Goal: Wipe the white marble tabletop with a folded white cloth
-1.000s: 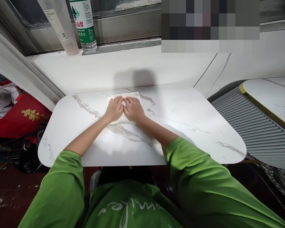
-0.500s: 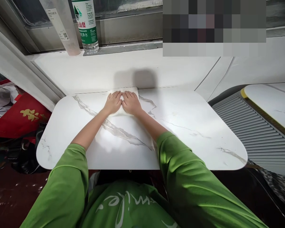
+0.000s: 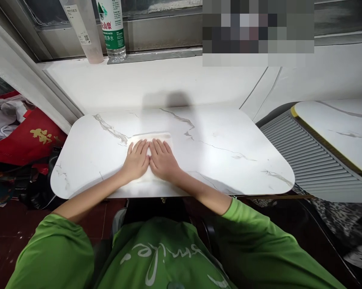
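Pressing cloth [image 3: 151,136] onto worktop [image 3: 235,134], near its front edge, with left hand [image 3: 136,161] and right hand [image 3: 162,161], fingers [image 3: 160,146] slightly spread.

"smile" on grn shirt [image 3: 165,265]; "山泉", "纯净水" on btl [image 3: 113,32]

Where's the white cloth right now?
In the head view, the white cloth lies left of centre on the marbled table, under the left hand and right hand, toward the person's side.

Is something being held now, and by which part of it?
Nothing is gripped: the left hand and right hand lie flat on the white cloth.
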### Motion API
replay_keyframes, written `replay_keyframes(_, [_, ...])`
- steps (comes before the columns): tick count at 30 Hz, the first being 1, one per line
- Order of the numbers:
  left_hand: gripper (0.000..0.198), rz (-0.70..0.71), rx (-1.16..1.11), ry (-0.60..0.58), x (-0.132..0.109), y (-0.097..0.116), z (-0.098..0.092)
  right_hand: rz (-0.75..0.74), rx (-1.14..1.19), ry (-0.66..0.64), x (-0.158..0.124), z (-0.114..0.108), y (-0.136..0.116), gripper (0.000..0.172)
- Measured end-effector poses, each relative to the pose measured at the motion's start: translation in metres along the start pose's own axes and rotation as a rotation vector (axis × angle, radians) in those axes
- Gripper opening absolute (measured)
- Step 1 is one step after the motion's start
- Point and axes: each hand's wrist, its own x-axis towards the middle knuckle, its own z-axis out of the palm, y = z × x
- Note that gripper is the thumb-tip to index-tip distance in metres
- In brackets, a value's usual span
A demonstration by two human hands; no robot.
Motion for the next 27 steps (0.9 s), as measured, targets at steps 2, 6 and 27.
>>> replay_keyframes(2, [0.052, 0.010, 0.006, -0.016, -0.025, 0.009, -0.005, -0.042, -0.017, 0.015, -0.019, -0.007, -0.014, 0.058])
replay_keyframes(6, [0.052, -0.013, -0.001, -0.055, -0.055, 0.020, -0.015, -0.151, 0.016, 0.009, -0.037, -0.018, -0.025, 0.055])
replay_keyframes(27, [0.049, -0.101, -0.084, 0.021, 0.118, -0.122, -0.007, 0.023, 0.137, 0.070, 0.158, 0.041, 0.020, 0.047])
